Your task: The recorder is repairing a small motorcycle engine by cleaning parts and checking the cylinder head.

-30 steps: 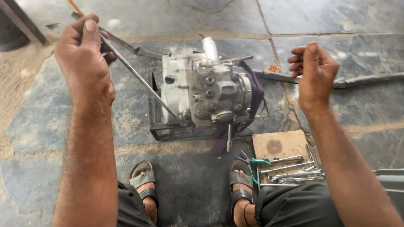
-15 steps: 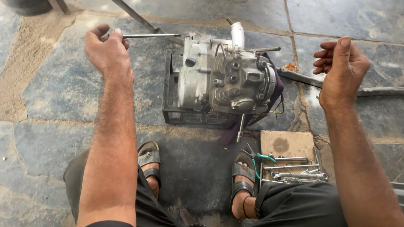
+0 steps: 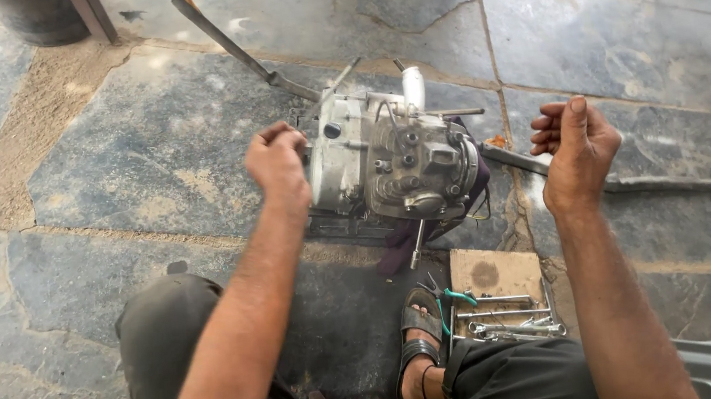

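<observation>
Since the earlier frame the left hand (image 3: 276, 159) has come in from the long rod to the left flank of the engine (image 3: 396, 164), and the view has swung so the engine sits higher and nearer the centre. We see the left hand curled nearly closed against the side cover; whether it pinches something small there we cannot tell. The engine, a grey cast-metal block with studs, stands on a dark wire crate (image 3: 349, 225) on the stone floor (image 3: 105, 164), just ahead of the sandalled foot (image 3: 419, 342). We judge it heavy, rigid, oily and sharp-cornered, best gripped low on the casing with both hands, never by the thin projecting rods. The right hand (image 3: 575, 150) hovers apart to the right, fingers loosely bent, holding nothing. Loose tools (image 3: 509, 320) lie on a board beside the foot.
</observation>
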